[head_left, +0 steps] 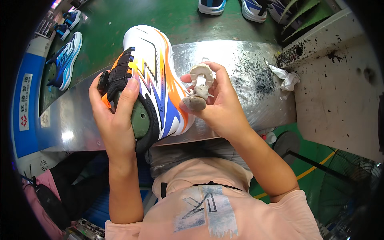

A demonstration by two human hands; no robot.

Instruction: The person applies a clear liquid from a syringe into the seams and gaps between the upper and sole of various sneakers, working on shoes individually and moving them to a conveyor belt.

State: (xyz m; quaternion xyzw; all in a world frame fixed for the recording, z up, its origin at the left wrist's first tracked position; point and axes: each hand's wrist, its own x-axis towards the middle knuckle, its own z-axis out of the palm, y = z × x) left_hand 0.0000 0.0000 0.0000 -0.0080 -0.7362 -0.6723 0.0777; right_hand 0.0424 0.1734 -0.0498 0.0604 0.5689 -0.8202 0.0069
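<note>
My left hand (116,116) is wrapped round the collar and tongue of a running shoe (154,76), white with orange, yellow and purple patterns and a black lining. A green shoe last (141,120) fills its opening. The shoe lies tilted on its side, its toe pointing away from me. In my right hand (226,108), the fingers close round a small off-white tool (201,82) with a ribbed disc at one end and a grey rounded knob at the other. This tool is beside the sole near the heel; whether it touches the sole, I cannot tell.
A metal plate (256,100) with black stains edges the green work surface (108,24). Crumpled white tissue (289,80) lies by a stained panel (340,88) on the right. A blue shoe (66,62) stands at left, with more shoes (254,10) along the far side.
</note>
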